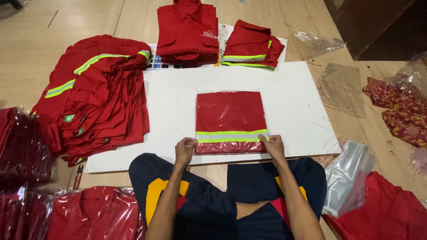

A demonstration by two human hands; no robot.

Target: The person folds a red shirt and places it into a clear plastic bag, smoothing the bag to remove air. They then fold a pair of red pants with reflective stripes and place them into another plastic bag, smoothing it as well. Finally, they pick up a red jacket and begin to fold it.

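Observation:
A folded red garment with a yellow and silver reflective band lies in a clear plastic bag (230, 116) on a white board (293, 98). My left hand (184, 150) pinches the bag's near left corner. My right hand (273, 146) pinches its near right corner. Both hands rest at the board's front edge, above my crossed legs in dark blue shorts.
A large pile of unfolded red garments (95, 95) lies left of the board. Two stacks of folded red clothes (189, 31) (251, 46) sit at the back. Bagged red garments (93, 213) lie near left. Empty clear bags (349, 173) and patterned cloth (402, 111) are on the right.

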